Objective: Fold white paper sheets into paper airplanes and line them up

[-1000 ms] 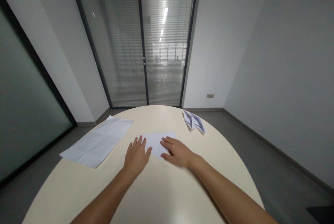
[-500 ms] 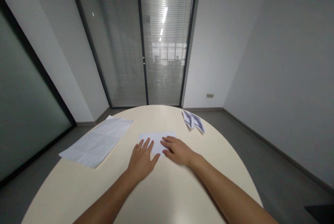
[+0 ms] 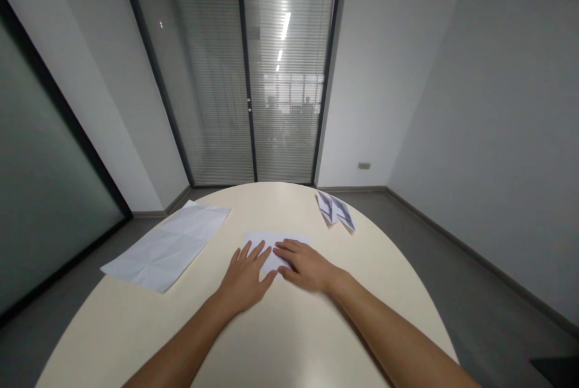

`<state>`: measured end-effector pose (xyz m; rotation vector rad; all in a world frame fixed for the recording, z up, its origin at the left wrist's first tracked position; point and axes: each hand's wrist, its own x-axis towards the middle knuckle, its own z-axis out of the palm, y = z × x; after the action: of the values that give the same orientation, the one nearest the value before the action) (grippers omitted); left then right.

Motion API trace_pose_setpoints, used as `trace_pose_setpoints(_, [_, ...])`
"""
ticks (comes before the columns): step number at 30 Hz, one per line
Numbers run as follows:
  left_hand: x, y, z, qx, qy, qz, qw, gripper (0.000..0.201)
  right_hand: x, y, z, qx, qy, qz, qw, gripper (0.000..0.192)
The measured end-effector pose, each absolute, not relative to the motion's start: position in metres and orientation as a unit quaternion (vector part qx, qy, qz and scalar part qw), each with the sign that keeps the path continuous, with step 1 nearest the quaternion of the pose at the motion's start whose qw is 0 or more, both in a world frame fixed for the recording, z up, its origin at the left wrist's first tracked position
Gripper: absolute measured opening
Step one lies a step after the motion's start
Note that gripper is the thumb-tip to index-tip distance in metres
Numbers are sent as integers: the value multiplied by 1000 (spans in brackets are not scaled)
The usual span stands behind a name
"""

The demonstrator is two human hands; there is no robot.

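Observation:
A small white sheet of paper (image 3: 271, 261) lies flat on the round table in front of me, partly covered by both hands. My left hand (image 3: 244, 277) rests on its left side, palm down with the fingers spread. From the right, my right hand (image 3: 305, 264) lies across the paper, fingers stretched out toward the left and thumb apart. The fingertips of the two hands are close together at the paper's middle. Its near edge and right part are largely hidden under the hands.
A larger creased white sheet (image 3: 169, 247) lies at the table's left edge. Folded white paper (image 3: 335, 210) stands near the far right edge. The cream round table (image 3: 271, 201) reaches toward a glass partition with blinds (image 3: 217, 86).
The small paper has shifted slightly right and toward me. My right hand has moved a little left and nearer, its fingertips closer to my left hand, which stays nearly in place.

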<state>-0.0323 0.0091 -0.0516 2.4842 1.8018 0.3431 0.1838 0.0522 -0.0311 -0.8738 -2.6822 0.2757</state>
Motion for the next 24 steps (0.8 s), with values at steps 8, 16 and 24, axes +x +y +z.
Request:
trace_pose_setpoints(8, [-22,6,-57,772,627,100,-31,60,187,50,-30,-383,-911,103,116,62])
trace_pose_setpoints(16, [-4,-10,-51,832,541,122,-21,44,184,51,-32,-419,-894,122,101,67])
trace_pose_setpoints(24, [-10,-4,-36,822,552,139,-23,37,182,40,-25,-459,-883,74,60,63])
